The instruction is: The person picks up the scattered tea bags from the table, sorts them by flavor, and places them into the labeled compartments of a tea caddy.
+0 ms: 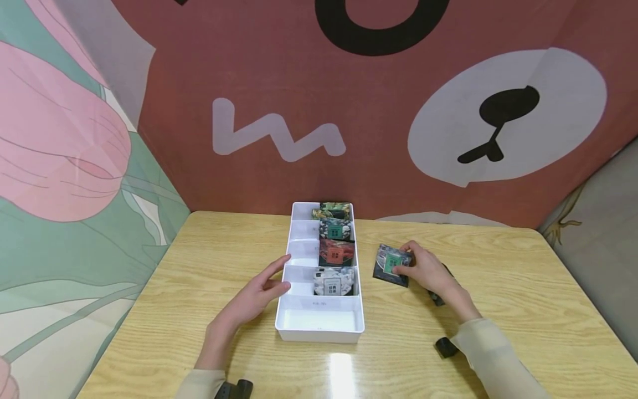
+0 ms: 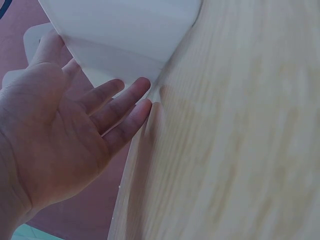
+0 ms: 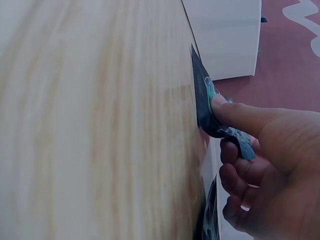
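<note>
A long white divided box [image 1: 320, 336] stands on the table. My left hand [image 1: 249, 302] is at its left side, fingers spread and loosely bent; in the left wrist view the fingertips are right at the wall of the box [image 2: 130, 30]. To the right of the box, my right hand [image 1: 431, 271] pinches a dark square sachet with a green label [image 1: 382, 266] between thumb and fingers. The right wrist view shows that sachet [image 3: 201, 102] bent under the thumb, close over the table. Another dark sachet [image 1: 437, 298] lies partly hidden beneath the right hand.
Inside the box, from back to front, sit yellow-green sachets [image 1: 335, 210], green-labelled sachets [image 1: 335, 230], a red sachet [image 1: 336, 254] and pale grey sachets [image 1: 333, 284]. The foremost compartment shows a bare floor. A patterned wall covering [image 1: 279, 183] rises behind the wooden table [image 1: 239, 238].
</note>
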The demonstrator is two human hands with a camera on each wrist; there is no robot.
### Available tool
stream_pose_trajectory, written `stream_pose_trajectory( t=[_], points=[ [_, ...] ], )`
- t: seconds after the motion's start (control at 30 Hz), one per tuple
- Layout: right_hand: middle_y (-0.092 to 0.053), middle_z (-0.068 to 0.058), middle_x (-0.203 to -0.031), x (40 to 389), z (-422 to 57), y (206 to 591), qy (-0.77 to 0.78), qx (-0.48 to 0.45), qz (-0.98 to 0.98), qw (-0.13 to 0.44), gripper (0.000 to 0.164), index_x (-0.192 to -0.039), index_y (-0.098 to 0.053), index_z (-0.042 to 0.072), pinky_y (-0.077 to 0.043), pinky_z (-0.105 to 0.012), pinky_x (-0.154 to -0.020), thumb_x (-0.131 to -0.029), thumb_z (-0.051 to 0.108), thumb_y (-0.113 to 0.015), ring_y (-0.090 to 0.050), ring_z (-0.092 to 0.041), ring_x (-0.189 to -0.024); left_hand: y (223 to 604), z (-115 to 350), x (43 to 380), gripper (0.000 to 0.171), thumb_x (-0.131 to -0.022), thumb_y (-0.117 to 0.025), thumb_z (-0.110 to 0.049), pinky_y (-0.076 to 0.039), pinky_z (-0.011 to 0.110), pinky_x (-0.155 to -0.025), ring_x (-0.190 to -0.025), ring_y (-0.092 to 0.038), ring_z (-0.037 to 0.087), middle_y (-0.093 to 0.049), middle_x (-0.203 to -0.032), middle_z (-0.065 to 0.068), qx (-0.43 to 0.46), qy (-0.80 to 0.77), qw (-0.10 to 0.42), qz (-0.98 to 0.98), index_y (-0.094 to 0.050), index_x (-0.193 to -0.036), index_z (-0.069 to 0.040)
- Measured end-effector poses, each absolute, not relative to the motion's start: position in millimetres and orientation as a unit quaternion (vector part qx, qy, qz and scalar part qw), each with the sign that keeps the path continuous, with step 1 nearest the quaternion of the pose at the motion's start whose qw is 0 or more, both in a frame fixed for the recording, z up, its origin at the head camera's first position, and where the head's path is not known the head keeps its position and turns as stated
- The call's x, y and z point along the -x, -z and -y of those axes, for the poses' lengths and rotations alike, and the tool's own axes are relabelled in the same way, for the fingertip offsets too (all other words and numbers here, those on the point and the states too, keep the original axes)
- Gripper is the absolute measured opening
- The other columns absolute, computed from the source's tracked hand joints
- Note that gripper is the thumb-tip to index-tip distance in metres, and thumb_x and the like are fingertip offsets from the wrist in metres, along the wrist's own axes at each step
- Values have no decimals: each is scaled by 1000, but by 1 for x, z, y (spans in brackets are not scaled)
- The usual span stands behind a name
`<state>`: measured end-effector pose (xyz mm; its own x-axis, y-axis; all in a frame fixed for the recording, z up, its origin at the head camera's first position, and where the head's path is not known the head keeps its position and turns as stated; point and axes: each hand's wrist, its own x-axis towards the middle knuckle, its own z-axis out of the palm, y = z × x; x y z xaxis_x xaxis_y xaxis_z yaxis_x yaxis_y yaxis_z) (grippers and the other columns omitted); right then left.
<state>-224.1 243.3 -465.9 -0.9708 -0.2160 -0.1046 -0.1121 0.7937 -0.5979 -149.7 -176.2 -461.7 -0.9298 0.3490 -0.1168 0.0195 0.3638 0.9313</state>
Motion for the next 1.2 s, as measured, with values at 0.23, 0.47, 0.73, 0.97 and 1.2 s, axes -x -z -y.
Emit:
stream_pose_trajectory(
  t=[0.23, 0.47, 0.73, 0.97, 1.2],
  points=[
    [-59, -7, -84, 220, -240, 464, 323, 93, -940, 61, 42, -125, -52, 11, -38, -31, -55, -93, 29, -71, -46, -19, -65, 462, 176, 150, 63, -99, -60, -40, -43, 44, -108, -128, -56, 27, -30, -162, 3, -113, -548, 145, -816, -30, -155, -39],
    [-59, -4, -79, 216, -239, 463, 342, 105, -934, 6, 28, -119, -60, 13, -39, -29, -53, -95, 24, -70, -47, -16, -62, 463, 177, 150, 63, -100, -59, -40, -43, 44, -107, -128, -56, 27, -29, -163, 3, -117, -549, 147, -815, -30, -155, -39],
    [-60, -2, -77, 211, -238, 459, 355, 123, -924, -67, 19, -113, -69, 14, -37, -26, -51, -97, 24, -66, -49, -12, -64, 462, 176, 150, 63, -100, -59, -40, -43, 44, -107, -128, -56, 27, -29, -162, 3, -117, -549, 145, -815, -30, -156, -38],
    [-64, -2, -77, 207, -235, 453, 368, 127, -916, -100, 16, -111, -72, 15, -36, -25, -48, -97, 22, -67, -46, -13, -59, 461, 176, 150, 62, -99, -59, -39, -43, 44, -107, -127, -56, 27, -30, -162, 2, -113, -547, 145, -817, -31, -154, -40],
    [-62, 1, -78, 202, -233, 448, 383, 134, -906, -118, 14, -109, -73, 20, -37, -25, -50, -97, 25, -66, -46, -12, -59, 462, 177, 150, 62, -100, -59, -41, -43, 46, -108, -129, -54, 28, -29, -162, 2, -112, -546, 147, -817, -30, -154, -41]
  ],
)
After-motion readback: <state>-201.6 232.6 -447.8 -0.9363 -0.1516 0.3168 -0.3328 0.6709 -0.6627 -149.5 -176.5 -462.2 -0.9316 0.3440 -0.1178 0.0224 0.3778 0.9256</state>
